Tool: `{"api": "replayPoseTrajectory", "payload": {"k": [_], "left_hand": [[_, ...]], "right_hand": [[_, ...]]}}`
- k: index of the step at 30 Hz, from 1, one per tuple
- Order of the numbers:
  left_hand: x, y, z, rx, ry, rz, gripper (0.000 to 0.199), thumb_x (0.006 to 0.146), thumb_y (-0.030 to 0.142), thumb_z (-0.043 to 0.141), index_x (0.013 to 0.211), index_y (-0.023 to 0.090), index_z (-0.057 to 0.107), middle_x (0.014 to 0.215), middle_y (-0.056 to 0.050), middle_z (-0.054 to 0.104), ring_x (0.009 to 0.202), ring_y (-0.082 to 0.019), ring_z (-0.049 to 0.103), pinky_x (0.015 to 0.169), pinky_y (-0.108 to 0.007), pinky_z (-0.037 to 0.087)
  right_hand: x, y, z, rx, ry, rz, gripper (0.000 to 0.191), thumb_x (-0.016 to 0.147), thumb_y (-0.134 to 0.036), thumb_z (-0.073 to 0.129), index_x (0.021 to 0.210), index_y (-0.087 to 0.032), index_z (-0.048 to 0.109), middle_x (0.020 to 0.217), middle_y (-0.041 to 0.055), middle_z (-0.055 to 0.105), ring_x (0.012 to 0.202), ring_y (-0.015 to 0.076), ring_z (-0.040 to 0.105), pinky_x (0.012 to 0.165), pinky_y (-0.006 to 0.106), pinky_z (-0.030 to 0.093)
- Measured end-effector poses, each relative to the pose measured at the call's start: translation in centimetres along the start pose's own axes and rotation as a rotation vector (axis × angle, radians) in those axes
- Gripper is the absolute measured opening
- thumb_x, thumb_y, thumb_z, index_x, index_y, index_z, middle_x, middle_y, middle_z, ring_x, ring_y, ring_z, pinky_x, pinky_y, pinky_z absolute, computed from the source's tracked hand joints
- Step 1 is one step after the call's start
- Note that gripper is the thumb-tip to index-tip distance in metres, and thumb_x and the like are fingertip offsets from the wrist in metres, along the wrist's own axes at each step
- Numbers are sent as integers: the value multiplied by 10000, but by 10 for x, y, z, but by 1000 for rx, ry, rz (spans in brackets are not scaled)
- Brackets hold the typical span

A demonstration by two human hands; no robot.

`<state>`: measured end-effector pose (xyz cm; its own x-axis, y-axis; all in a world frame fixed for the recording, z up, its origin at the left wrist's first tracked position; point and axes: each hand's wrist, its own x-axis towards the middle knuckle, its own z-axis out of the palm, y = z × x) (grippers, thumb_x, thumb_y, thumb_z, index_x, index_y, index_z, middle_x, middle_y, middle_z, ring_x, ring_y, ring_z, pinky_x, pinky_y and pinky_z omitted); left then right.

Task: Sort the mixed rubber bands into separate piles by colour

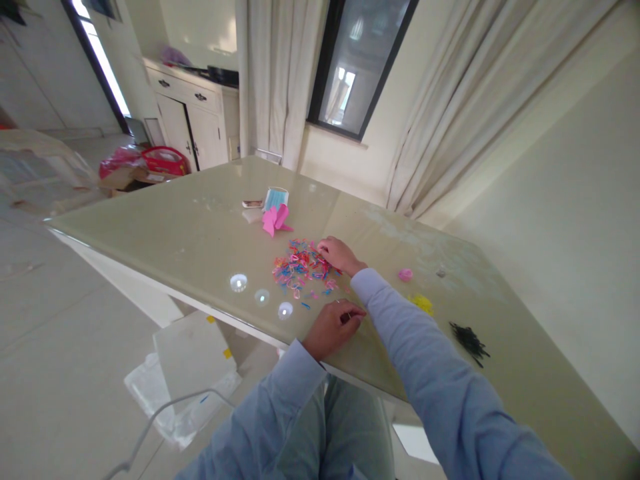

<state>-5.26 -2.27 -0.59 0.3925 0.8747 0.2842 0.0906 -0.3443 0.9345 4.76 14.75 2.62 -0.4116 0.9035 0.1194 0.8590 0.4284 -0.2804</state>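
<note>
Small coloured loops that look like rubber bands [300, 263] lie in a loose heap on the glossy table, mostly pink, red, orange and blue. At the heap's right edge is my right hand [341, 255], its fingers bent and pressed together down at the bands. What lies between those fingertips is too small to make out. Closer to me, my left hand [334, 328] rests near the table's front edge with fingers curled and thumb against them. Whatever it pinches, if anything, cannot be seen. A single blue band [305, 306] lies just beyond it.
Right of my arm are a pink lump [405, 275], a yellow pile [421, 305] and a bundle of black strips [469, 341]. Behind the heap lie pink paper [276, 219] and a blue face mask [276, 198]. The table's front edge [200, 305] runs before me.
</note>
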Motion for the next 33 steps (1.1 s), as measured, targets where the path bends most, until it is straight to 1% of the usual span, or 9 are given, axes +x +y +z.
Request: {"api": "replayPoseTrajectory", "payload": {"k": [5,7,9,11,14,17,22,27,33], "left_hand": [[0,3,-4,1,3,-30,212,823,199,565,901,173,760,819,-54,724,734,-166,626,701,-286,489],[0,4,-5,-2,4,-43,212,827,214,566,902,172,760,810,-52,722,726,-165,621,684,-281,482],[0,4,-6,-11,9,-49,214,832,231,567,904,167,758,800,-52,718,718,-162,615,672,-277,476],[0,4,-5,-28,13,-53,217,835,249,569,900,159,756,792,-52,715,709,-158,610,665,-274,473],[1,2,-5,-62,19,-62,212,834,265,574,887,157,749,810,-54,721,716,-158,617,670,-275,479],[1,1,-5,-97,21,-72,202,832,264,574,889,166,741,840,-57,733,748,-166,636,694,-283,494],[2,1,-6,-125,42,-56,187,829,278,581,869,169,728,820,-55,731,736,-163,635,683,-278,497],[1,2,-7,-112,55,-77,233,825,343,606,870,156,737,777,-48,707,664,-139,593,604,-249,464],[1,5,-9,-124,77,-97,260,802,397,645,863,161,736,724,-29,681,609,-121,555,545,-227,435]], "right_hand": [[0,1,-1,181,57,42,174,850,-144,545,714,-177,649,843,63,631,830,168,529,828,274,396],[0,-2,-2,289,105,64,152,838,-163,544,713,-178,628,822,51,625,836,167,530,832,281,402],[-4,-6,-3,417,153,92,138,849,-225,529,750,-180,614,782,29,607,786,159,533,785,283,420],[-15,-12,-5,560,174,119,182,875,-322,499,804,-185,595,706,-3,565,659,141,513,674,274,430],[-44,-22,-13,769,162,137,292,890,-479,460,851,-202,546,654,-36,508,521,113,452,526,250,398],[-81,-32,-25,939,146,135,360,858,-578,498,844,-219,516,705,-27,521,526,100,462,500,235,398],[-135,-43,-45,1488,97,198,346,744,-504,734,814,-236,526,713,-35,518,516,90,414,473,222,364],[-169,-44,-61,1590,128,236,288,754,-450,744,812,-234,562,822,-16,578,517,79,391,503,232,378],[-200,-36,-72,1573,179,230,268,773,-451,734,806,-223,597,853,1,581,519,71,383,507,232,362]]}}
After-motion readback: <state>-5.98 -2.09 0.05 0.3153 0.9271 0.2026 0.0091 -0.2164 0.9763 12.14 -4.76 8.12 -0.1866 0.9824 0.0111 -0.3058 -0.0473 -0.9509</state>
